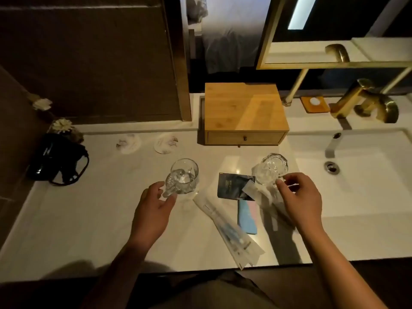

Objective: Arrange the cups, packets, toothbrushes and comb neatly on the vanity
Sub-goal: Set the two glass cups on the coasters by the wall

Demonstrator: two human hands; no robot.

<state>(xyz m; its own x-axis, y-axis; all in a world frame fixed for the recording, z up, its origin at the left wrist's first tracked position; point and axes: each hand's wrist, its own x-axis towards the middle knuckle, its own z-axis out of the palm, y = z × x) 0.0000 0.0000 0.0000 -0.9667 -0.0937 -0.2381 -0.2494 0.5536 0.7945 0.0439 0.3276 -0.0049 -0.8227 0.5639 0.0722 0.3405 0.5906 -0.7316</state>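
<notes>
Two clear glass cups stand on the white vanity [93,219]. My left hand [153,208] has its fingers on the handle of the left cup [184,176]. My right hand [298,197] pinches the side of the right cup [273,169], which looks wrapped in clear film. Between the cups lie a dark packet [231,186], a small white packet [250,188] and a blue and pink packet [246,216]. A long wrapped toothbrush [225,228] lies slanted toward the front edge. Another clear wrapper [275,219] lies under my right wrist. I cannot pick out a comb.
A wooden drawer box [243,114] stands at the back centre. Two round coasters [129,143] [165,142] lie left of it. A black hair dryer [58,159] and dried flowers [62,126] sit far left. The sink [365,175], gold faucet [365,99] and soap dish [314,103] are on the right.
</notes>
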